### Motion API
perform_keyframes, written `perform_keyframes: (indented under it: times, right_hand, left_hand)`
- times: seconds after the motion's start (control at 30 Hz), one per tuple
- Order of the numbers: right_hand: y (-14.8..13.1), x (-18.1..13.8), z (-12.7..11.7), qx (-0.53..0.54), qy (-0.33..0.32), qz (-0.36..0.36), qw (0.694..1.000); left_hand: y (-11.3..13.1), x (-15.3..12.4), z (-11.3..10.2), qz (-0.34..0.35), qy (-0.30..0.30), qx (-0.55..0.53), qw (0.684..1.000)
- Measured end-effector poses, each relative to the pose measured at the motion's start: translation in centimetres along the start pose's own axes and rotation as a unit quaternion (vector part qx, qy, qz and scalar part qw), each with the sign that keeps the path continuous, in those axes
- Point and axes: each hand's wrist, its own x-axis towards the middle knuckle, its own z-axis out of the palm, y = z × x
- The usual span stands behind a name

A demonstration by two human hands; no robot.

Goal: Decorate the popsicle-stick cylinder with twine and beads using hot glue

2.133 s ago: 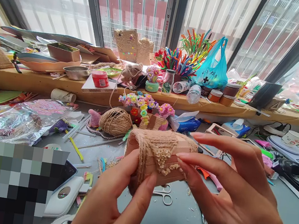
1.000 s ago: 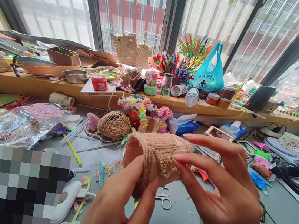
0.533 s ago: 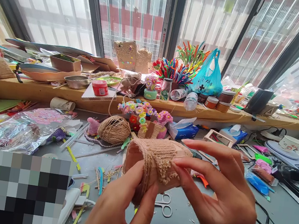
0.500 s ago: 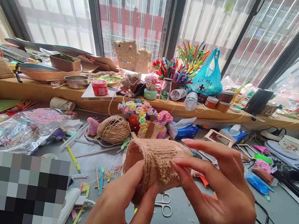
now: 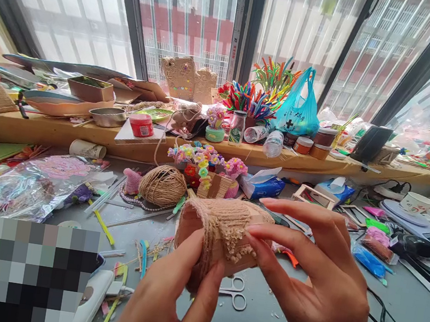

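Note:
Both hands hold up a small cylinder made of wooden sticks (image 5: 224,235), wrapped in burlap, lace and twine, above the grey table. My left hand (image 5: 172,300) pinches its lower left end between thumb and forefinger. My right hand (image 5: 321,284) touches its right side with the fingertips, the fingers spread. Just below the cylinder, small scissors (image 5: 234,293) lie on the table. A ball of jute twine (image 5: 163,185) sits behind it.
A basket of pipe-cleaner flowers (image 5: 208,168), a blue tissue pack (image 5: 262,184) and a small wooden frame (image 5: 312,196) lie beyond. The wooden sill (image 5: 42,127) holds bowls, jars, a teal bag (image 5: 297,109) and pipe cleaners. A foil bag (image 5: 21,183) lies left, a scale (image 5: 416,218) right.
The cylinder has turned slightly in my hands and my left thumb has shifted on its end. The view has wobbled a little; the table's things stay put.

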Motion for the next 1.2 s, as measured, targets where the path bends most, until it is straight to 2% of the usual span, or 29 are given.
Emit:
perform_keyframes:
  times: [0.17, 0.3, 0.4, 0.53, 0.77, 1.2]
  right_hand:
    - [0.22, 0.25, 0.09, -0.001, -0.002, -0.018, 1.0]
    - [0.07, 0.42, -0.07, -0.01, 0.0, -0.031, 0.999]
    - [-0.04, 0.48, -0.24, -0.031, 0.0, -0.05, 0.998]
    - [0.04, 0.46, -0.33, -0.054, 0.006, -0.075, 0.996]
    - [0.0, 0.43, -0.25, -0.054, 0.006, -0.07, 0.996]
    - [-0.21, 0.4, -0.15, -0.062, 0.007, -0.059, 0.996]
  left_hand:
    - [-1.09, -0.08, -0.19, 0.035, -0.002, 0.029, 0.999]
    - [-1.01, 0.01, -0.24, 0.038, -0.01, 0.037, 0.999]
    - [-0.58, -0.05, -0.01, 0.018, -0.01, 0.034, 0.999]
    - [-0.38, -0.26, 0.22, -0.011, 0.022, 0.037, 0.999]
    - [-0.49, -0.03, -0.13, 0.032, -0.01, 0.061, 0.998]
    - [-0.21, 0.4, 0.03, 0.033, -0.023, 0.051, 0.998]
